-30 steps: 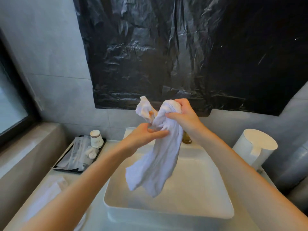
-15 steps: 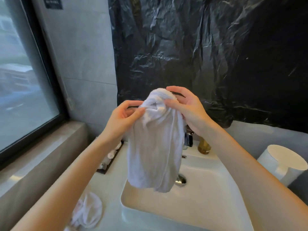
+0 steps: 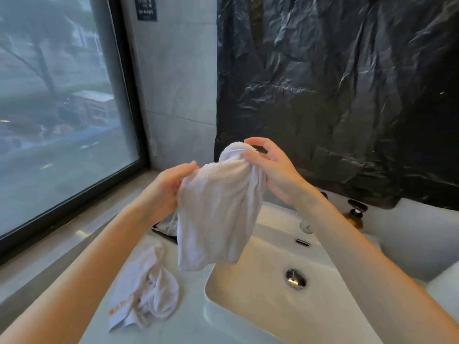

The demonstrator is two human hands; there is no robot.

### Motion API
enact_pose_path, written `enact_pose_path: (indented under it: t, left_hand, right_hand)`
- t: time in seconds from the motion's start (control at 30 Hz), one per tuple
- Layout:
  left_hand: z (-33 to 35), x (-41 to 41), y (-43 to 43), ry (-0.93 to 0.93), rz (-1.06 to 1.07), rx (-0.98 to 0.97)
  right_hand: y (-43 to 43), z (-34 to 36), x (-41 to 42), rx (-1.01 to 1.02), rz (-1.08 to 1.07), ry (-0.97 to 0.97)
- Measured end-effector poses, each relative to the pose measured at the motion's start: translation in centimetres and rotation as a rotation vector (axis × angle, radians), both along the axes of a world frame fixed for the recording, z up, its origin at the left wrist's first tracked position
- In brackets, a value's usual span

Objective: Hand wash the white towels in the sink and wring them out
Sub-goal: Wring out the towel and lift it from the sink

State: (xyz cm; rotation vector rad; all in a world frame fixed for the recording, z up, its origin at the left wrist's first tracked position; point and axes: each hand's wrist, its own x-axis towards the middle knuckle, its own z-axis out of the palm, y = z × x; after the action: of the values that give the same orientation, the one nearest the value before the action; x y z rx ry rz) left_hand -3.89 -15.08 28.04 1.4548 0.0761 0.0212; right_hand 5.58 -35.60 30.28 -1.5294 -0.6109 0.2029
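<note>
A white towel hangs bunched in the air above the left edge of the white sink. My left hand grips its left upper edge. My right hand pinches the gathered top of the towel with thumb and fingers. The towel's lower end dangles over the basin rim. A second white towel, crumpled and with an orange mark, lies on the counter left of the sink.
The drain plug sits in the basin bottom. A faucet knob and dark-capped bottles stand behind the sink. A black tray's edge shows behind the towel. A window is at left, black plastic sheeting on the wall.
My view has turned left and closer. Both hands have moved the towel from above the basin toward its left edge, with the left hand shifting down along the towel's side.
</note>
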Motion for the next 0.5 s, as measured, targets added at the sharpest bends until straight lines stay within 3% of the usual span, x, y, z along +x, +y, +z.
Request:
enact_pose_path:
  t: [0.17,0.3,0.4,0.5]
  left_hand:
    - [-1.5,-1.3,1.5,0.180,-0.016,-0.141]
    - [-2.6,-2.7,0.8,0.364,-0.074,-0.092]
    - [-2.7,-3.7,0.1,0.337,-0.026,-0.113]
    - [-2.7,-4.2,1.5,0.214,0.081,-0.211]
  right_hand:
    - [1.7,1.1,-0.3,0.061,0.151,-0.012]
    - [3.9,1.4,-1.7,0.003,0.128,-0.150]
    - [5.7,1.2,-2.6,-0.107,0.094,-0.384]
    - [6.3,0.7,-2.3,-0.196,0.040,-0.454]
